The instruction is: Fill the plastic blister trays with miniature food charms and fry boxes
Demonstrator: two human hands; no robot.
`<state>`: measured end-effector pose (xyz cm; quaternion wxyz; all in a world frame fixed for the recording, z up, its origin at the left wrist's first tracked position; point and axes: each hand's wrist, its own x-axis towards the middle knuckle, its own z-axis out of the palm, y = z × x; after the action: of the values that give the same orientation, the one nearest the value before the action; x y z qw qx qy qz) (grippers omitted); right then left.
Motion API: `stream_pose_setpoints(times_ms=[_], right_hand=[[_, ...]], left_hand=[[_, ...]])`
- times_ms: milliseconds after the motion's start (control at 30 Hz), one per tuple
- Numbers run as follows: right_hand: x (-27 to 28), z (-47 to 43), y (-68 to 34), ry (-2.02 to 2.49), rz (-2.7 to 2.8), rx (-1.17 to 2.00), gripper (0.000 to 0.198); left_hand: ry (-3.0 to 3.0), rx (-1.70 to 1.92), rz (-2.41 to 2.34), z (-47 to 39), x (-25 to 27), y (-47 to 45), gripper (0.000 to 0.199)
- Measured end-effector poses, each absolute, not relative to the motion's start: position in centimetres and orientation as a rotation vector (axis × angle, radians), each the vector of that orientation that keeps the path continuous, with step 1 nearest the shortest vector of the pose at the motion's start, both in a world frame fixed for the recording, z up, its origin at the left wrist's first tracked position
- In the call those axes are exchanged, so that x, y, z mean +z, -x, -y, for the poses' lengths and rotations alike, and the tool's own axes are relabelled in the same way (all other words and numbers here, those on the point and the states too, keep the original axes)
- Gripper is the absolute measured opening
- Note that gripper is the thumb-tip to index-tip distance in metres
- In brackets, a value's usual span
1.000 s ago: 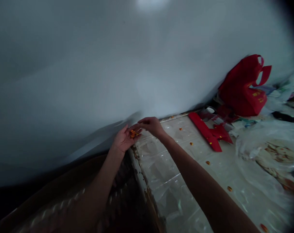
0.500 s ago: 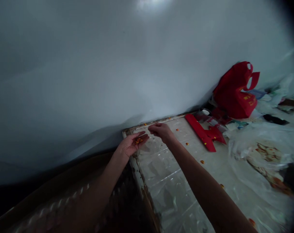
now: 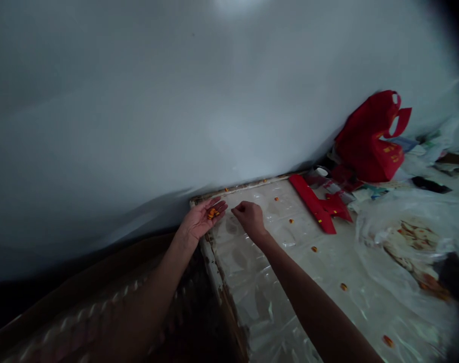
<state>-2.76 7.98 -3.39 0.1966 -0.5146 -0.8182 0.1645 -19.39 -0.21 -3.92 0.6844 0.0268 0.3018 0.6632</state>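
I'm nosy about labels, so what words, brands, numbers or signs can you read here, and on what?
None can be read.
Red bag: yellow marks, too blurred to read.
Flat red piece: yellow spots, too small to read.
Orange pieces in the left hand: too small to tell.

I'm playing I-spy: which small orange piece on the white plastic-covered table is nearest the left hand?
The small orange piece at the back edge of the table, just beyond the left hand; other table pieces lie farther right.
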Motion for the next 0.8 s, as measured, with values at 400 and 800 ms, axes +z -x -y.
stream_pose_setpoints(times_ms=[400,800], right_hand=[[-1.5,-11.8,2.3,1.681,2.378,0.688,0.02],[2.0,-5.7,-1.4,0.858,2.36,0.97,0.026]], left_hand=[[-0.077,1.415,-0.631,0.6,-3.6,19.3,0.037],[-0.091,1.301,-0.657,0.9,-0.9,14.7,0.048]])
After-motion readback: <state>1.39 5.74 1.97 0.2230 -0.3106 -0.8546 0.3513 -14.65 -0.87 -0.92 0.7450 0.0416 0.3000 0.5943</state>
